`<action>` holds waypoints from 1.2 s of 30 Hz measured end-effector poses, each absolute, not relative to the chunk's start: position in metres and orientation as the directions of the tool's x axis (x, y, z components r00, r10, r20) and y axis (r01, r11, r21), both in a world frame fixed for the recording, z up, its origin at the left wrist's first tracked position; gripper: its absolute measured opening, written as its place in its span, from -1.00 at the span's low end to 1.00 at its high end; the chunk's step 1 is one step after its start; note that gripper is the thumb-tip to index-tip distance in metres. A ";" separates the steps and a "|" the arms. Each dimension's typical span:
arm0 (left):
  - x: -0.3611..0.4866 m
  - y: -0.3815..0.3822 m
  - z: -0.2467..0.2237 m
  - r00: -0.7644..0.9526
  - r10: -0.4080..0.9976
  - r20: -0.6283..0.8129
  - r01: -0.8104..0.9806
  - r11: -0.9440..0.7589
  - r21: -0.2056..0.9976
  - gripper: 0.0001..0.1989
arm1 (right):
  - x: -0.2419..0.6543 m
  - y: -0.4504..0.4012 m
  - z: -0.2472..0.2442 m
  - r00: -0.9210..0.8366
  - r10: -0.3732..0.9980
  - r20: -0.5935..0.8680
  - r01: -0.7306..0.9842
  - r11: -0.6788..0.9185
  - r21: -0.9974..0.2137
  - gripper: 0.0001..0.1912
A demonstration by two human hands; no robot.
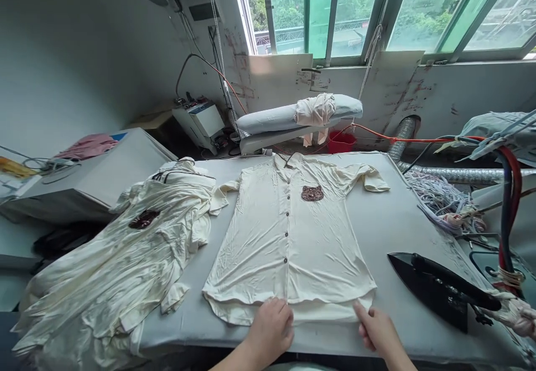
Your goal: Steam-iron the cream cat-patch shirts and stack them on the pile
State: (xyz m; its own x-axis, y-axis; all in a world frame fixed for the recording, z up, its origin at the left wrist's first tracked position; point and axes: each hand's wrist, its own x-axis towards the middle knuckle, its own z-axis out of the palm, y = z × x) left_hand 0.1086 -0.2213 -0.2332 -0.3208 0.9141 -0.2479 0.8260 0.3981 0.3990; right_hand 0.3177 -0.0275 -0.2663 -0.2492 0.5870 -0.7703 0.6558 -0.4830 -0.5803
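A cream buttoned shirt with a dark brown patch on its chest lies spread flat, front up, on the pale padded table. My left hand is closed on the bottom hem near the button line. At the hem's right corner, my right hand pinches the fabric between thumb and fingers. The hem's lower layer shows below the front layer. A black iron rests on the table to the right of my right hand.
More cream shirts are heaped at the table's left. Behind the table stands a padded sleeve board, with a red bucket below. Hoses and tangled cords are at the right.
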 end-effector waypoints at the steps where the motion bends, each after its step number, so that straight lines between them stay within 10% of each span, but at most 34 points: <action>1: 0.108 -0.222 -0.233 -0.323 0.911 -0.256 0.835 0.402 0.375 -0.86 | 0.322 -0.025 -0.267 -0.260 0.594 -0.761 0.693 -0.434 -0.575 -0.51; 8: 0.098 -0.206 -0.210 -0.223 0.852 -0.474 0.787 0.444 0.428 -0.93 | 0.326 0.000 -0.223 -0.401 0.586 -0.704 0.912 0.189 -0.363 -0.66; 10: 0.097 -0.198 -0.203 -0.378 0.828 -0.414 0.732 0.541 0.415 -0.87 | 0.298 -0.010 -0.213 -0.576 0.645 -0.502 0.816 0.421 -0.396 -0.88; 14: 0.083 -0.196 -0.208 -0.537 0.809 -0.239 0.741 0.588 0.323 -0.60 | 0.231 -0.057 -0.231 -0.908 0.405 -0.109 0.403 0.766 -0.500 -0.65; 22: 0.046 -0.205 -0.220 -0.329 0.789 -0.518 0.371 0.613 0.698 -0.76 | 0.202 -0.070 -0.220 -0.898 0.237 -0.370 0.439 0.520 -0.733 -0.87; 27: 0.035 -0.180 -0.202 0.021 0.705 -0.709 0.388 0.648 0.656 -0.75 | 0.267 -0.001 -0.216 -0.487 0.816 -0.311 0.834 0.329 -0.443 -0.63; 30: 0.027 -0.111 -0.188 0.137 0.732 -0.668 0.368 0.588 0.720 -0.80 | 0.306 0.011 -0.229 -0.288 0.892 -0.349 0.926 0.167 -0.338 -0.69; 36: 0.034 0.112 -0.177 -0.362 0.891 -0.274 0.631 0.450 0.632 -0.72 | 0.246 -0.029 -0.270 -0.517 0.817 0.257 0.680 0.574 -0.456 -0.62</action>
